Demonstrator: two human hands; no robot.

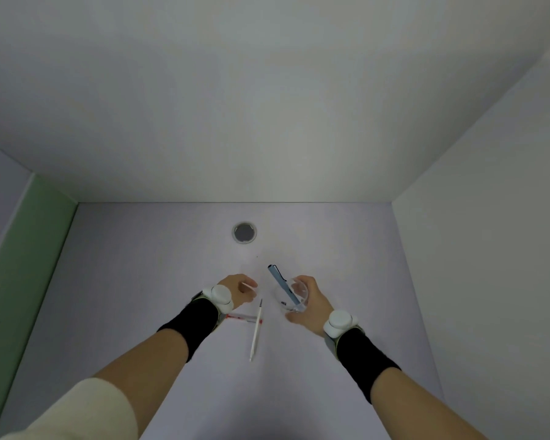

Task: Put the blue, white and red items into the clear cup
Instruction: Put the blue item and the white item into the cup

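Observation:
My right hand (310,301) grips the clear cup (294,296) standing on the table, right of centre. A blue pen (281,285) stands tilted inside the cup, its clipped top leaning up and to the left. My left hand (240,289) hovers just left of the cup, fingers loosely curled and apart, holding nothing that I can make out. A long white pen (255,335) lies on the table below and between my hands, pointing away from me. A red-marked pen (242,318) lies crosswise beside my left wrist, its right end touching the white pen.
The pale table (140,296) is boxed in by white walls at the back and right, with a green strip (29,265) along the left. A round grey grommet hole (244,232) sits in the table behind the hands.

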